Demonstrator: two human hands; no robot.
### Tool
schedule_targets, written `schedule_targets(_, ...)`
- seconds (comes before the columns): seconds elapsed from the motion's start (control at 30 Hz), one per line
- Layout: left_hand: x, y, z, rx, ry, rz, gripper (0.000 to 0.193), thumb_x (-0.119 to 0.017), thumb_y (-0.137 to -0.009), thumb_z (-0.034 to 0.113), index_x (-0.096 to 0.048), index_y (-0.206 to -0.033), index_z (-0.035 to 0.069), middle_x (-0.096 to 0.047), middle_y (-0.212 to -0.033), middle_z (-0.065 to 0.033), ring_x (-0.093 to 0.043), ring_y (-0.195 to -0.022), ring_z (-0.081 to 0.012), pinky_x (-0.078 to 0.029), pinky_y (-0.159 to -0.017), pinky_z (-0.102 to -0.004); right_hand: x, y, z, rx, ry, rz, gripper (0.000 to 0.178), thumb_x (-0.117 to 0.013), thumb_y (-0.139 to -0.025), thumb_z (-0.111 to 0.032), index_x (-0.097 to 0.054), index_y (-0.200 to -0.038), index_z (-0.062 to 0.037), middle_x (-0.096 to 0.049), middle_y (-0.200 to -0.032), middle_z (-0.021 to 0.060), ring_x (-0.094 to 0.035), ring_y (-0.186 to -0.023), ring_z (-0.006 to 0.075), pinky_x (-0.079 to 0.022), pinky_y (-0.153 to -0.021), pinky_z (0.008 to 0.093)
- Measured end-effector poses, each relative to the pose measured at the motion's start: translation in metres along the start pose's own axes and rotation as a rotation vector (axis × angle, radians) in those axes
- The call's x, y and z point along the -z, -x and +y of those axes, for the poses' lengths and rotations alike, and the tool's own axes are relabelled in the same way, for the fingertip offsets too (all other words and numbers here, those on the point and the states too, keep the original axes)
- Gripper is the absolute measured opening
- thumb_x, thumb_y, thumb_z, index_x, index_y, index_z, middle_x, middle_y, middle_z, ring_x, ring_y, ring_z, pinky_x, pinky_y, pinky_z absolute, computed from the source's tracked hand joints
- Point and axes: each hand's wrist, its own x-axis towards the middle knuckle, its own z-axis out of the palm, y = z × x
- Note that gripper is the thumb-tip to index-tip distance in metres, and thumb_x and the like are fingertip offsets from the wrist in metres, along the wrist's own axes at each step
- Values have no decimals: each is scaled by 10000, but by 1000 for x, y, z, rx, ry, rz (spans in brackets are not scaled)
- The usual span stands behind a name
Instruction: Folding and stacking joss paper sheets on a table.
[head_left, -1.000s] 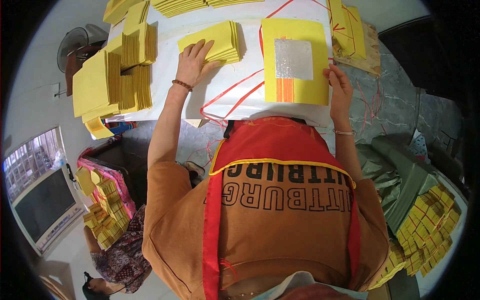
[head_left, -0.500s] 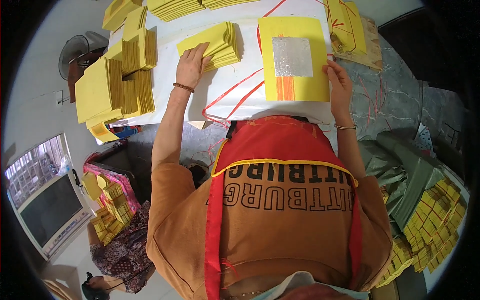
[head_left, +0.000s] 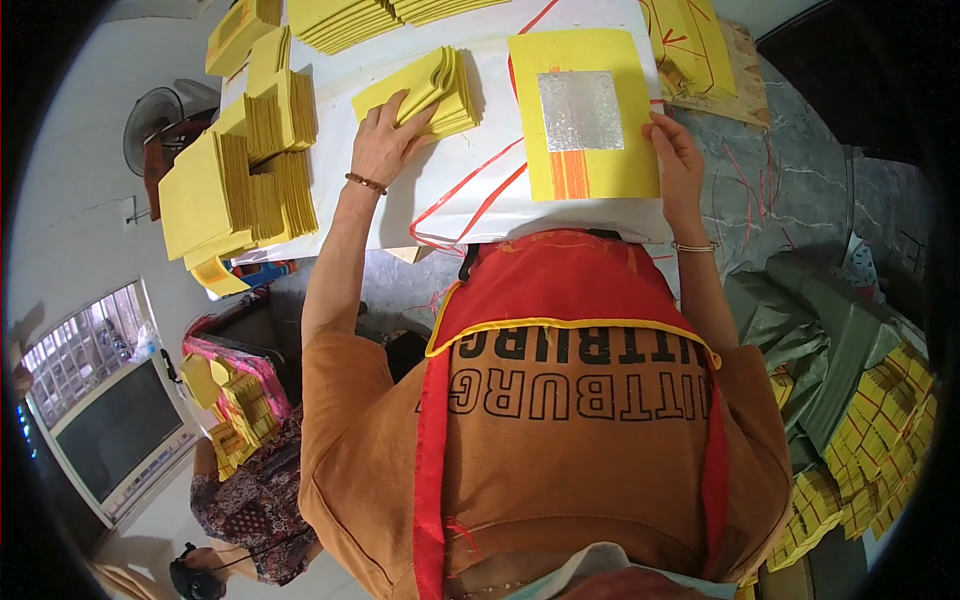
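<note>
My left hand (head_left: 383, 142) is at the near end of a small pile of folded yellow paper (head_left: 458, 108). Its fingers lie over the top folded sheet and the thumb is against the near side, closed on it. To the right lies a flat yellow paper sheet (head_left: 641, 75) with a silver foil square (head_left: 581, 112) and an orange stripe (head_left: 569, 176). My right hand (head_left: 677, 150) is at that sheet's right edge, thumb and fingers pinched there; whether more sheets lie beneath cannot be made out.
Stacks of folded yellow paper (head_left: 205, 195) line the white table's (head_left: 400, 215) left side, with more (head_left: 340, 20) along the far edge. Red ties (head_left: 470, 183) cross the tabletop. Tied yellow bundles (head_left: 693, 45) stand at far right. Another person (head_left: 250, 510) is at lower left.
My left hand has moved slightly, its thumb now further right along the folded pile, and the top fold bulges more. My right hand stays at the sheet's edge. The view has shifted a little.
</note>
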Motion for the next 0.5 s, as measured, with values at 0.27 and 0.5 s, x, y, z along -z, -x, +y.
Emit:
schedule_targets(0.27, -5, 4, -6, -25, -24, 12, 478, -649, -769, 171, -550, -1213, 318, -477, -1221, -114, -541, -899, -289, -490, -769, -370, 0, 0, 0, -8, -25, -18, 229, -526, -921, -119, -579, -1119, -17, -612, -997, 40, -559, -933, 100, -427, -846, 223)
schedule_targets(0.5, -7, 4, -9, -122, -111, 35, 605, -618, -734, 92, -488, -1265, 352, -376, -1346, -141, -568, -828, -248, -506, -704, -366, 0, 0, -1, -4, 15, -18, 233, -524, -920, -117, -577, -1123, -16, -610, -996, 41, -555, -936, 100, -425, -839, 219)
